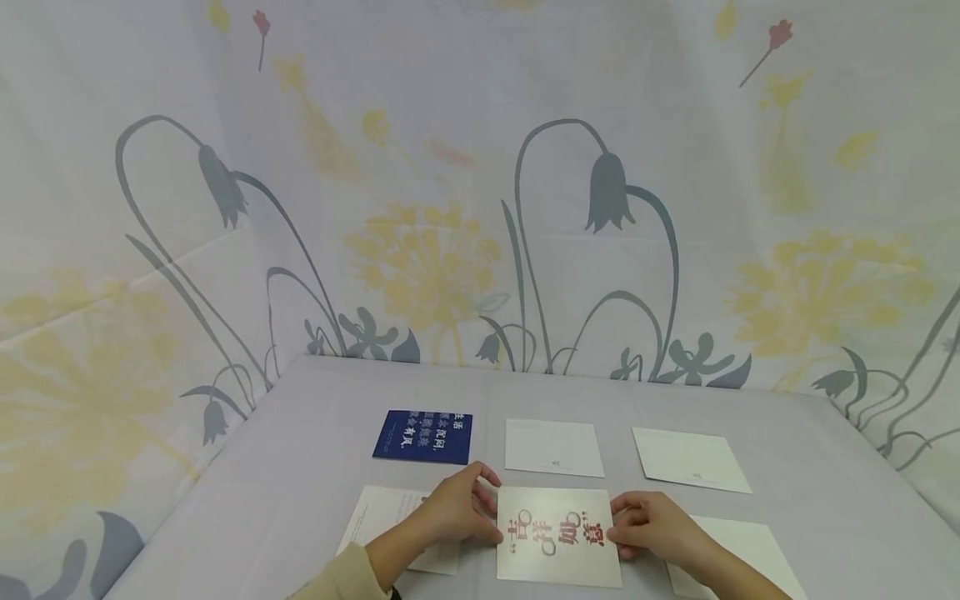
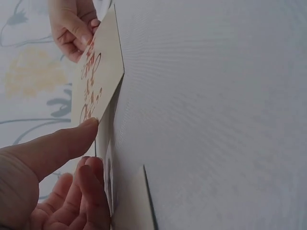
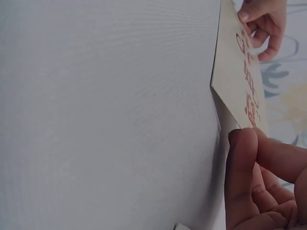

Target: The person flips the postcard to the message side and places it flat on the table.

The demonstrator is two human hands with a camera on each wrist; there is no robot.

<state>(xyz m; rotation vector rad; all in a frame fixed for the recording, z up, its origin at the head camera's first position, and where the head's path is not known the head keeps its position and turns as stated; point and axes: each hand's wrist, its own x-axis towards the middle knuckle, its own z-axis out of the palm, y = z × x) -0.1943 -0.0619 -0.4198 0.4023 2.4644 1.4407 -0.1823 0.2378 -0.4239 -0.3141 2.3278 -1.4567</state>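
Observation:
A cream card with red lettering (image 1: 558,560) is held between both hands at the front middle of the table. My left hand (image 1: 463,507) pinches its left edge, thumb on top and fingers underneath. On the opposite edge, my right hand (image 1: 656,527) pinches the card between thumb and fingers. Both wrist views show the card (image 2: 108,57) lifted slightly off the cloth, with a gap beneath it. Partly covered by the left hand and forearm lies a white card with small print (image 1: 381,521). Another white card (image 1: 750,546) lies partly behind the right hand and forearm.
A dark blue card with white lettering (image 1: 424,446) lies at the back left. Two white cards, one in the middle (image 1: 551,446) and one to the right (image 1: 690,454), share that back row. A flower-printed curtain (image 1: 465,208) rises behind the cloth-covered table (image 1: 300,467).

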